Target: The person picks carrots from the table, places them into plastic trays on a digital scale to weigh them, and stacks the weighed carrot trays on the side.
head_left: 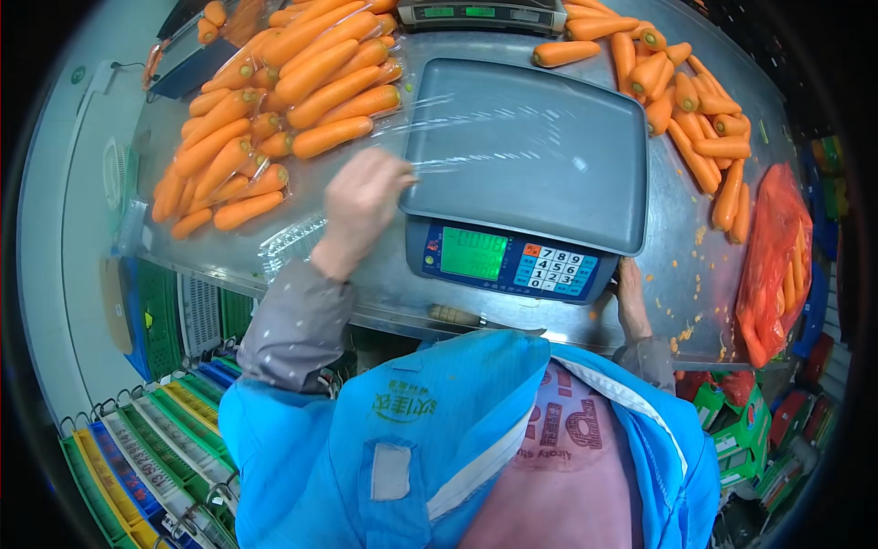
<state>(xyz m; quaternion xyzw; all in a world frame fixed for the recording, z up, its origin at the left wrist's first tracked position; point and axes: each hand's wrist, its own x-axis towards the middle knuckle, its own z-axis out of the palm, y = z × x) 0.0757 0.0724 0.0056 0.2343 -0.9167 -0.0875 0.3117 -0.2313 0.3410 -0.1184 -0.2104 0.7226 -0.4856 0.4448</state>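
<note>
My left hand [359, 203] is closed, with its fingertips pinched at the left edge of a clear plastic bag [494, 137]. The bag is see-through and spreads over the grey pan of a digital scale [540, 197]; motion smears the hand slightly. Below the pan, the scale's green display [471, 253] is lit beside a keypad [551, 267]. My right hand [631, 295] is by the scale's right front corner, its fingers mostly hidden by the pan and body. Bagged carrots [315, 78] lie to the upper left of my left hand.
Loose carrots [681, 91] are heaped right of the scale. A red plastic bag [776, 265] with carrots stands at the table's right edge. Another clear plastic piece [291, 245] lies at front left. A knife-like handle [453, 316] is near the front edge. A second scale [482, 14] sits behind.
</note>
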